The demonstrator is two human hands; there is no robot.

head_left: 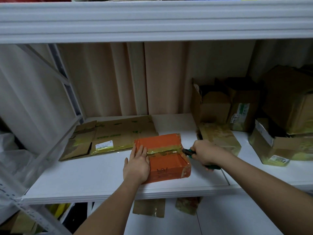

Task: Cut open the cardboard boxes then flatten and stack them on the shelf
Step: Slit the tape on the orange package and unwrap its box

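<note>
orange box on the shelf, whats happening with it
A person is cutting it open. The left hand lies flat on the orange box, steadying it on the white shelf. The right hand grips a green-handled cutter whose tip is at the right end of the yellowish tape running across the top. One flattened box already lies behind to the left; several brown boxes wait on the right, still standing.
</note>
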